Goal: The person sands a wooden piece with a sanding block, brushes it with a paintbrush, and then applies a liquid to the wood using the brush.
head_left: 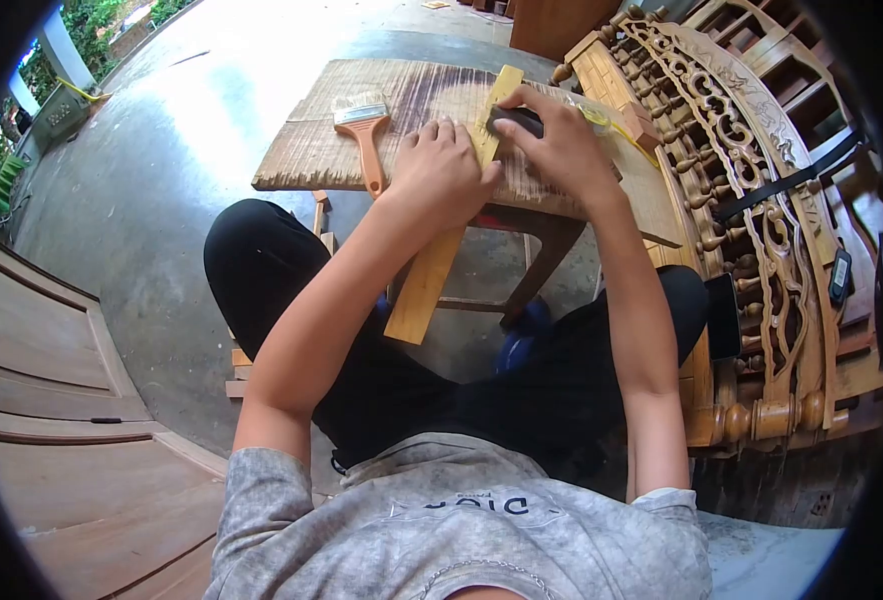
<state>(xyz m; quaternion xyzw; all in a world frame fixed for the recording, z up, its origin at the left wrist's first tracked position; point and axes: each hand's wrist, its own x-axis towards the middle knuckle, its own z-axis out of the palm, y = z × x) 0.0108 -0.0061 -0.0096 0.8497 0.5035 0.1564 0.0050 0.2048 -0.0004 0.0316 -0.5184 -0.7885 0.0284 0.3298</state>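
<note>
A narrow yellowish wooden strip (424, 292) lies slantwise across a rough wooden board (306, 135), its near end jutting out past the board's edge above my lap. My left hand (441, 172) grips the strip near its middle, fingers on the left side and thumb across the right. Farther up, my right hand (559, 145) is closed around a dark block (523, 121), which sits against the strip; its underside is hidden. Left of my left hand lies a flat paintbrush (365, 140) with an orange handle and pale bristles.
The board rests on a dark stool (541, 255) between my knees. Carved wooden furniture (731, 120) fills the right side, with a dark strap (791, 180) across it. Wooden panels (51, 330) lie at the lower left. Small wood offcuts (238, 372) are by my left leg.
</note>
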